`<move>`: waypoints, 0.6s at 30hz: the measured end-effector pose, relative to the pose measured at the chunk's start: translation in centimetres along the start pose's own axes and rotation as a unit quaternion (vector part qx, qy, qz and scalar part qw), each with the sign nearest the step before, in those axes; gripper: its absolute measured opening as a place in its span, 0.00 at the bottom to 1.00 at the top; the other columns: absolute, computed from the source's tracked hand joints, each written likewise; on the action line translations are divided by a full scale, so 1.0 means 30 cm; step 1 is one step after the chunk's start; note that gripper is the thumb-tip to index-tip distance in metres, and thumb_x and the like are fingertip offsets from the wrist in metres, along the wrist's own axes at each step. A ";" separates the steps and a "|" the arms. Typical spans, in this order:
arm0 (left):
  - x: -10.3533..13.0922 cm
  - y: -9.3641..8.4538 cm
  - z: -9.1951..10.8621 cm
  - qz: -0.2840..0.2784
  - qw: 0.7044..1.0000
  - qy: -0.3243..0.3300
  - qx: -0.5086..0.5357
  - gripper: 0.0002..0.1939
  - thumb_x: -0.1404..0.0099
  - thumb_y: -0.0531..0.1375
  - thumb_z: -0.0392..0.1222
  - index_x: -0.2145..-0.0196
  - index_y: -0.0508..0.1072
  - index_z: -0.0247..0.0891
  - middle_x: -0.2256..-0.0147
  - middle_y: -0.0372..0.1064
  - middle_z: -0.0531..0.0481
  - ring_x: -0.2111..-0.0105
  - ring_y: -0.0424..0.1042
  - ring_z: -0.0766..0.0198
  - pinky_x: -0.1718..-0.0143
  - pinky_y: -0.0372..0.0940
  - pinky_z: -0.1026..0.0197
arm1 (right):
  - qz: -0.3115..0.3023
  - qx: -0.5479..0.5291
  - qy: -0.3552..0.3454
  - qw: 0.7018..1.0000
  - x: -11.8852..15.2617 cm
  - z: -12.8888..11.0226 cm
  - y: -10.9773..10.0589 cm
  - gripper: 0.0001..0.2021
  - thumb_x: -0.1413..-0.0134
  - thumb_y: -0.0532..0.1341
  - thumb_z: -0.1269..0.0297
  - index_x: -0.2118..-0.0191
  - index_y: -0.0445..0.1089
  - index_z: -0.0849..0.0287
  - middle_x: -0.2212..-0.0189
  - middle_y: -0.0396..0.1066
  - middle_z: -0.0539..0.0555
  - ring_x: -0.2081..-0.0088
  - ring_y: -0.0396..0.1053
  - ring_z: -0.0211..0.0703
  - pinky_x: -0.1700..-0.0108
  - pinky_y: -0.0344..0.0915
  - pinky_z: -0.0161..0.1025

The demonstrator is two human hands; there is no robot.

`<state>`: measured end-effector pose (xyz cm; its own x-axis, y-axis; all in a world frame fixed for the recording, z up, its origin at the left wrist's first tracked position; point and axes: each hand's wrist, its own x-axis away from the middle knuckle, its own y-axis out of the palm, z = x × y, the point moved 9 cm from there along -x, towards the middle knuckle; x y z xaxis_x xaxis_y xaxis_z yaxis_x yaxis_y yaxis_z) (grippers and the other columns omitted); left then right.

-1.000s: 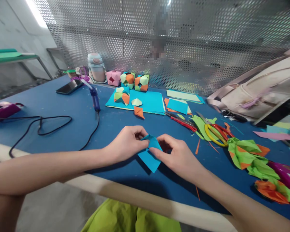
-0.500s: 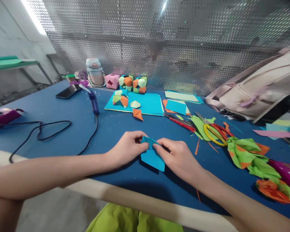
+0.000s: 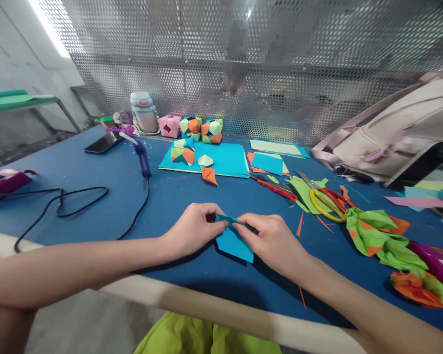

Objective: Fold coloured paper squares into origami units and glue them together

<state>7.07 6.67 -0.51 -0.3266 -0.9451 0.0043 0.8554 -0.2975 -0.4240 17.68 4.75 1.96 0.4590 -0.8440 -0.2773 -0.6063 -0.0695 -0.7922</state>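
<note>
Between my two hands is a small blue paper (image 3: 234,244), partly folded along its upper edge. My left hand (image 3: 197,228) pinches its upper left part, thumb on top. My right hand (image 3: 269,238) grips the upper right part, with the thumb near the other thumb. The fingers under the paper are hidden. Beyond my hands lie a folded orange piece (image 3: 209,175) and a pale green folded piece (image 3: 205,160). A multicoloured paper shape (image 3: 182,151) rests on blue sheets (image 3: 227,156).
A glue gun (image 3: 143,160) with a black cord stands left. Red-handled scissors (image 3: 276,189), yellow-handled scissors (image 3: 327,209) and crumpled green paper (image 3: 380,233) lie right. Paper cubes (image 3: 191,128), a bottle (image 3: 144,113) and a bag (image 3: 398,128) are farther back.
The raised flap at the top of the blue paper has been folded down flatter under my thumbs. Both hands keep hold of the paper in nearly the same place.
</note>
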 end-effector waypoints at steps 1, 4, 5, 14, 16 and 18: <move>0.001 -0.001 0.007 0.001 1.000 0.013 -0.023 0.06 0.46 0.56 0.38 0.74 0.72 0.34 0.77 0.67 0.54 0.76 0.63 0.69 0.75 0.57 0.68 | -0.003 0.005 -0.006 1.000 0.001 -0.001 0.002 0.09 0.43 0.55 0.70 0.69 0.72 0.60 0.74 0.74 0.51 0.74 0.69 0.37 0.71 0.59 0.33; 0.006 0.002 0.030 0.000 0.994 0.052 -0.095 0.05 0.46 0.56 0.36 0.75 0.71 0.35 0.78 0.66 0.55 0.76 0.61 0.70 0.75 0.55 0.68 | -0.020 0.037 -0.033 0.999 0.005 -0.006 0.014 0.09 0.43 0.55 0.70 0.70 0.72 0.60 0.75 0.74 0.51 0.73 0.69 0.38 0.70 0.59 0.33; 0.007 0.005 0.035 -0.003 0.992 0.059 -0.112 0.05 0.47 0.56 0.36 0.76 0.71 0.35 0.78 0.66 0.55 0.76 0.61 0.70 0.76 0.54 0.69 | -0.026 0.050 -0.042 0.998 0.005 -0.008 0.018 0.09 0.43 0.55 0.70 0.71 0.71 0.60 0.76 0.73 0.51 0.74 0.69 0.38 0.71 0.59 0.34; 0.003 0.021 0.005 -0.035 0.997 0.000 -0.064 0.04 0.47 0.55 0.35 0.78 0.67 0.35 0.84 0.62 0.57 0.81 0.62 0.71 0.80 0.54 0.70 | -0.056 0.018 -0.069 0.996 0.006 -0.019 0.019 0.12 0.40 0.52 0.68 0.66 0.74 0.60 0.72 0.75 0.53 0.72 0.71 0.38 0.70 0.59 0.34; 0.005 0.030 -0.005 -0.055 0.998 -0.027 -0.030 0.04 0.47 0.55 0.36 0.78 0.66 0.36 0.85 0.61 0.58 0.83 0.63 0.70 0.82 0.55 0.70 | -0.081 0.009 -0.078 0.994 0.004 -0.018 0.010 0.13 0.39 0.52 0.66 0.66 0.74 0.59 0.72 0.75 0.52 0.73 0.70 0.38 0.71 0.59 0.33; 0.004 0.031 -0.010 -0.062 0.997 -0.042 -0.009 0.05 0.47 0.56 0.37 0.79 0.66 0.36 0.86 0.61 0.58 0.84 0.63 0.70 0.83 0.56 0.69 | -0.116 -0.007 -0.076 0.990 0.001 -0.004 -0.004 0.13 0.39 0.52 0.66 0.65 0.74 0.58 0.72 0.75 0.50 0.73 0.69 0.37 0.71 0.59 0.33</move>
<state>7.70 6.32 -1.18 -0.3940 -0.9093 0.1337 0.8032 -0.4114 -0.4308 17.68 4.68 2.11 0.6788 -0.7147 -0.1687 -0.4816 -0.2599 -0.8369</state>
